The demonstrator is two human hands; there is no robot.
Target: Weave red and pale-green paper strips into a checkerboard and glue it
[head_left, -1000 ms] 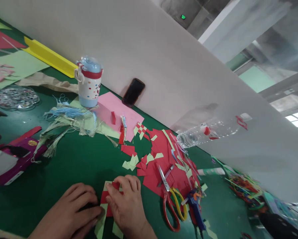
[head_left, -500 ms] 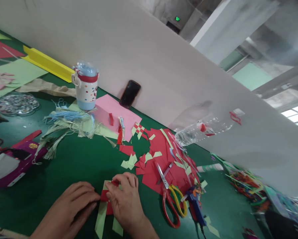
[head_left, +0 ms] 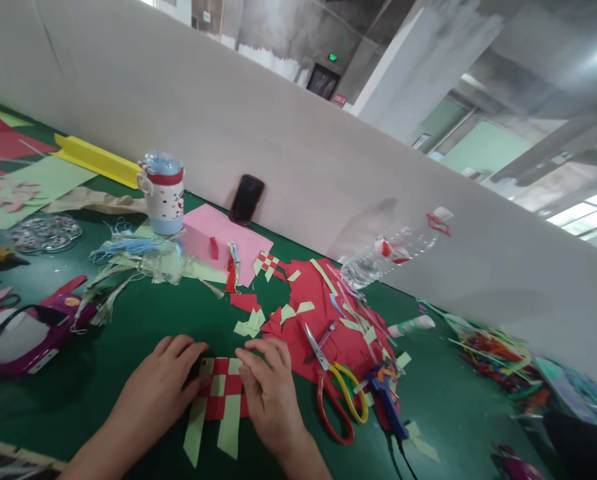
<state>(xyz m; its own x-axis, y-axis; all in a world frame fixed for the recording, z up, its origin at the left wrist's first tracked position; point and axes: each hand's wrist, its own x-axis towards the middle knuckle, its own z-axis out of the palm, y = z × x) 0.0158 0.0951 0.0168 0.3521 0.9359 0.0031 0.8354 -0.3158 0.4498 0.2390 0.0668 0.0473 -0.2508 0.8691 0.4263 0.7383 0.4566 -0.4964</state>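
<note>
A woven piece of red and pale green paper strips lies flat on the green tabletop, checkered at the top, with two green tails toward me. My left hand is closed at its left edge, thumb and fingers on the side of the weave. On the opposite edge, my right hand is closed with bent fingers by the upper right corner. That hand covers the right part of the weave. Right of it, red-and-yellow-handled scissors lie partly on red paper.
A blue glue gun with a cord lies right of the scissors. Green and red scraps, tassels, a cup, a phone and a clear bottle stand or lie toward the wall. A purple device sits left.
My right hand has shifted right, off the middle of the weave, uncovering more of its checkered squares. My left hand has come onto the left edge. The view has tilted slightly.
</note>
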